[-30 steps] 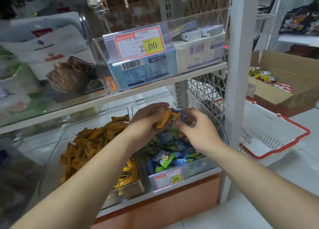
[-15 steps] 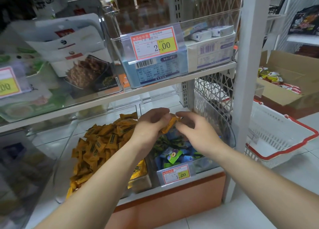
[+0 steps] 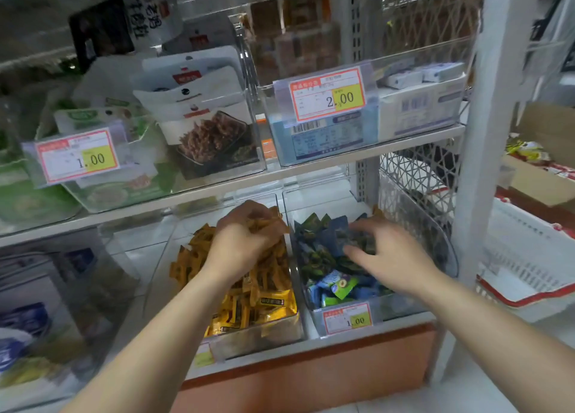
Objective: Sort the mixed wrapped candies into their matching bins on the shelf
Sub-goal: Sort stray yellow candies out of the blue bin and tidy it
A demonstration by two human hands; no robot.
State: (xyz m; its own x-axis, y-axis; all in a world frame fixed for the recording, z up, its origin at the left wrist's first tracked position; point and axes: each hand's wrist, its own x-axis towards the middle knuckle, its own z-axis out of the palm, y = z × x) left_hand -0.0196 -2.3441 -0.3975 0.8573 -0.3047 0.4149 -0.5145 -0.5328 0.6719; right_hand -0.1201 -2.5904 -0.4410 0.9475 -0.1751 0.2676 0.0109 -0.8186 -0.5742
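Note:
On the lower shelf stand two clear bins side by side. The left bin [image 3: 249, 341] is full of orange and yellow wrapped candies [image 3: 267, 303]. Blue and green wrapped candies [image 3: 323, 257] fill the right bin [image 3: 392, 307]. My left hand [image 3: 245, 241] hovers over the back of the orange pile, its fingers curled round a few orange candies [image 3: 267, 221]. Over the blue and green pile my right hand [image 3: 392, 257] lies palm down with spread fingers, the fingertips touching the wrappers. One orange wrapper [image 3: 377, 211] shows at the back of the right bin.
The upper shelf carries clear bins of snack packets [image 3: 211, 132] and boxes [image 3: 417, 114] with price tags. A white upright post [image 3: 479, 163] closes the shelf's right side. Beyond it stand a white basket with a red rim [image 3: 529, 257] and a cardboard box [image 3: 541, 182].
My hands have parted: the left moved left over the orange bin with the orange candies, the right dropped onto the blue and green pile. The camera has come closer.

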